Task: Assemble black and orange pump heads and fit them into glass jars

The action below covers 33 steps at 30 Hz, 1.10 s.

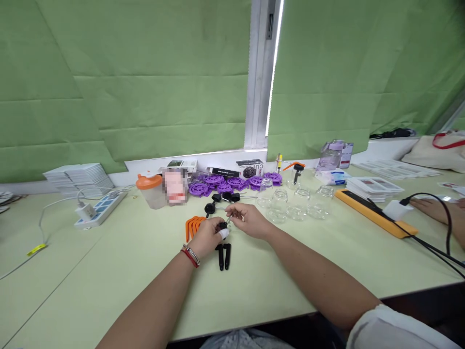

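My left hand (208,238), with bracelets on the wrist, grips a small black plastic part (223,226) at its fingertips. My right hand (248,219) pinches a small metal spring (228,222) right at that black part. The two hands meet over the light green table (109,271). Two black tube-like pieces (223,256) lie on the table just below my left hand. A few orange trigger pieces (192,226) lie to its left. More black pump parts (221,199) lie just beyond the hands.
Several clear glass jars (296,201) stand to the right of my hands, purple round parts (232,183) behind them. An orange-lidded shaker (149,191), a power strip (99,208), a yellow power strip (374,214) with black cables, and another person's hand (434,209) at the right edge.
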{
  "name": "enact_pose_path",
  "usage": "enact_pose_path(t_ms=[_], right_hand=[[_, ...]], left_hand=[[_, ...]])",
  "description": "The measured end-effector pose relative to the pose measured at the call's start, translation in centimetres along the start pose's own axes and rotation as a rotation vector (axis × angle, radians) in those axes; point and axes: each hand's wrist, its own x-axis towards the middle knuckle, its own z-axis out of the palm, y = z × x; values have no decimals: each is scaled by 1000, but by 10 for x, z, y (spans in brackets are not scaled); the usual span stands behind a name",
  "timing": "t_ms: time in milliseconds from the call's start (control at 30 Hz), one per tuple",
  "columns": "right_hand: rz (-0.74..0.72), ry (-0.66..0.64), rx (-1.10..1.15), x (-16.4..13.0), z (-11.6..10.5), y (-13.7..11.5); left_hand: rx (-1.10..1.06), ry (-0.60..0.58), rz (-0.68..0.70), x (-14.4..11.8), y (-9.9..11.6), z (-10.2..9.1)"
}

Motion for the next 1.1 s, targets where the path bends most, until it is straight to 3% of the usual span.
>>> enact_pose_path(t_ms=[100,233,633,1100], right_hand=[[-34,6,6,0,3,-3],[-32,42,14,0,9,-8],[15,181,11,2,19,-2],[62,92,19,0,15,-1]], left_hand=[[20,-60,64,0,1,-1],[42,-47,97,-1,3,-2],[44,-61,75,0,-2,0],[80,-56,98,-1,0,-2]])
